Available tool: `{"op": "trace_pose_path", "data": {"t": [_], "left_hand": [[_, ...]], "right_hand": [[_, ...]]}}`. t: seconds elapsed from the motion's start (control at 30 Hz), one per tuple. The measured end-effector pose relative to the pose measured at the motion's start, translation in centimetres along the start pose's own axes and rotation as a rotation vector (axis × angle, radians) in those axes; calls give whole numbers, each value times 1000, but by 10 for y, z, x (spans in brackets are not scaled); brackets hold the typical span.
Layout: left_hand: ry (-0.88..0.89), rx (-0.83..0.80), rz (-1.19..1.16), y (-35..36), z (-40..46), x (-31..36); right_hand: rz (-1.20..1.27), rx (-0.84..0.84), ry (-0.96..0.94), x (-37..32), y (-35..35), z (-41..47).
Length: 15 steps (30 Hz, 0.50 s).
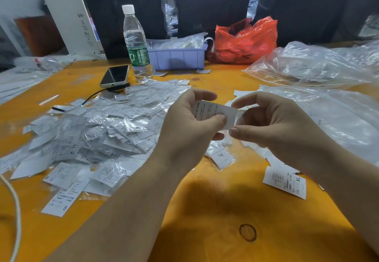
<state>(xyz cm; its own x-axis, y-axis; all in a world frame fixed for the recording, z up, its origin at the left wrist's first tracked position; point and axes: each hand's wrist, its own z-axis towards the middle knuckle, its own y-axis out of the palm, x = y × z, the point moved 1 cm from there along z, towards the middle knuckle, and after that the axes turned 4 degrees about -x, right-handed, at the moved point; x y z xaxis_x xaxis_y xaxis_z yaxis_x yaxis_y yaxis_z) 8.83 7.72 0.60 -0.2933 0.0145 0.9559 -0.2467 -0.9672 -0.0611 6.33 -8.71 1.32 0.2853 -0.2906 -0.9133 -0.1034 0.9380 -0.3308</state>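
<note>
left hand (184, 124) and right hand (272, 124) up over the table, close together, both on one white label (213, 110). left: thumb on the label's front, fingers curled behind, pinching its left half. right: forefinger above, thumb below, pinching at the label's right edge; a bit of clear film seems caught there too, can't tell how it sits. label held in the air between the two hands, roughly flat toward the camera, small print on it, clear of the table.

table (205, 210) orange, worn, with a black ring mark (247, 232) near the front edge. left of the hands a wide pile (98, 130) of labels in clear sleeves, some reading xl or s. one loose label (285, 181) lies under the right forearm. clear bags (317, 64) heaped on the right side. behind the pile: a phone (114, 76) face up, just beside a water bottle (136, 44), upright, cap on. behind that a lilac tray (178, 58) with more film in it, and a red bag (246, 42) next to the tray. white cable (16, 210) along the left edge. dark material hangs at the back; a white panel stands at back left.
</note>
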Motion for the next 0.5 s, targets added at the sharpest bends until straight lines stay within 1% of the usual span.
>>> {"op": "trace_pose_path", "data": {"t": [0.17,0.37,0.5], "left_hand": [[-16,-29,-12,2,-1,1],[-31,6,-128,-3,0,4],[-48,-22,-114,1,0,1]], "right_hand": [[4,23,-13,-1,-1,-1],[-55,27,-12,1,-1,0],[-68,18,-16,1,0,0]]}}
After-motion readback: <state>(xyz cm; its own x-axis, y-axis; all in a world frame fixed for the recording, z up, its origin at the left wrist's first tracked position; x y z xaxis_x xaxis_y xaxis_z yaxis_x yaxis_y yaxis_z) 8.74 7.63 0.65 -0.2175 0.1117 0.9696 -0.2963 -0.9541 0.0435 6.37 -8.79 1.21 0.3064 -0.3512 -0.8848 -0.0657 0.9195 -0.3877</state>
